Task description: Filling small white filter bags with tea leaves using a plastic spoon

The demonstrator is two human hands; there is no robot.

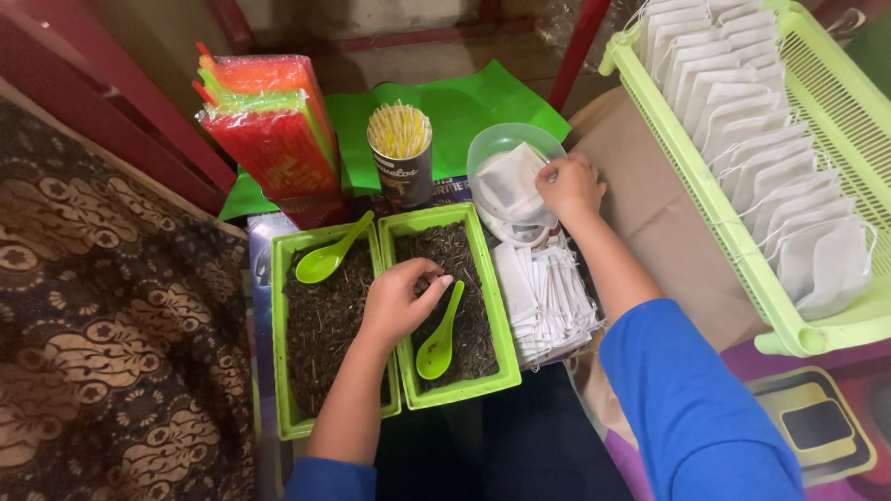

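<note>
A person in blue sleeves works over two green trays of dark, dry leaf matter, seen from above. The right-hand tray serves as the landmark. Far to its left lies a brown patterned cloth. Behind and to the left of it stands a bundle of red, orange and green straws, and just behind it a cup of thin yellow sticks. Touching its left wall is the second tray, with a green spoon resting in it. The left hand reaches into the landmark tray, fingers curled together and pinching at the dark leaves; whether it holds any cannot be told. Another green spoon lies in this tray just beside that hand. To its right sits a stack of white paper bags. Behind that, the right hand pinches a white bag lying in a clear bowl. Far right, a light green rack holds rows of white bags.
</note>
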